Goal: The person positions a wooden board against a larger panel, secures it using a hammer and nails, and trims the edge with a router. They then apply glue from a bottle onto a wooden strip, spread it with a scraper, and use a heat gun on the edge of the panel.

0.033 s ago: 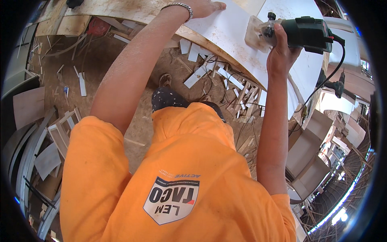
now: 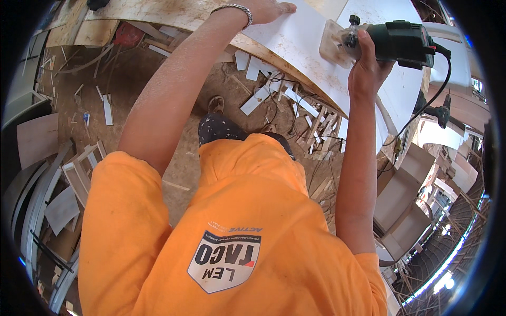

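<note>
My right hand (image 2: 369, 73) is wrapped round a dark green and black trim router (image 2: 400, 43), thumb on its near side. The router lies tilted over, its clear base (image 2: 333, 45) against a long white board (image 2: 295, 37) strewn with sawdust. What the bit touches is hidden. At the top edge my left hand (image 2: 266, 10) rests on the same board, left of the router, a digit stretched toward it; its other fingers are mostly cut off by the picture's edge. A black cord (image 2: 445, 79) loops from the router's rear down past my right forearm.
A cordless drill (image 2: 440, 111) sits at the workbench's right end. White and wooden offcuts (image 2: 258, 100) and tangled cables litter the floor below the bench. Leaning panels and a wooden frame (image 2: 79, 174) stand at left. Pale cabinet boxes (image 2: 403, 184) are at right.
</note>
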Available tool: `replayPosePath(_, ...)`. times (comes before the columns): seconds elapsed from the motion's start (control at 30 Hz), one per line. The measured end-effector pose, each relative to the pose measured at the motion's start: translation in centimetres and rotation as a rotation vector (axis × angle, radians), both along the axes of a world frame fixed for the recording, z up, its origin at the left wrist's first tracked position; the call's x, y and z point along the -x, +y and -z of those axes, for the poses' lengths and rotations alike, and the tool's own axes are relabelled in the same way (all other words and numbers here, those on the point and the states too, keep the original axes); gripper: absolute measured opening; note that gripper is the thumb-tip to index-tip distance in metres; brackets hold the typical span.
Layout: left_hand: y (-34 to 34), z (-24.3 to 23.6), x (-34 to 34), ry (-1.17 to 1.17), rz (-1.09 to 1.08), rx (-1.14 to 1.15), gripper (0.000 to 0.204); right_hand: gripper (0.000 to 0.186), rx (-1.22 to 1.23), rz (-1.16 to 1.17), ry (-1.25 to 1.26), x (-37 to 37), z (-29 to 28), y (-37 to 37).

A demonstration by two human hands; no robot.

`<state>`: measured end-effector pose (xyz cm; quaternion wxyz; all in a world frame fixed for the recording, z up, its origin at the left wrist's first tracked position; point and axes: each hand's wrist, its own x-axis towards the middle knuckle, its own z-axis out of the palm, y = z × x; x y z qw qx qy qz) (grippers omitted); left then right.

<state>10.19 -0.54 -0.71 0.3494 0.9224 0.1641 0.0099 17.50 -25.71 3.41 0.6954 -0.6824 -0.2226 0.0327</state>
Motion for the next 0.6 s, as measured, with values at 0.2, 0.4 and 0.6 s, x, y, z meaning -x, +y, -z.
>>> replayPosePath(0.2,-0.3,-0.3,0.1,-0.019,0.008,0.019,0.066,0.063,0.014,-0.009,-0.039,-0.1,0.1,1.1)
replayPosePath(0.4,-0.1,-0.3,0.2,-0.032,0.016,0.068,0.062,0.064,-0.03,-0.036,0.005,0.0,0.1,2.1)
replayPosePath(0.6,-0.3,-0.8,0.6,-0.061,-0.037,0.113,0.061,0.064,-0.07,-0.043,-0.016,-0.2,0.4,3.2)
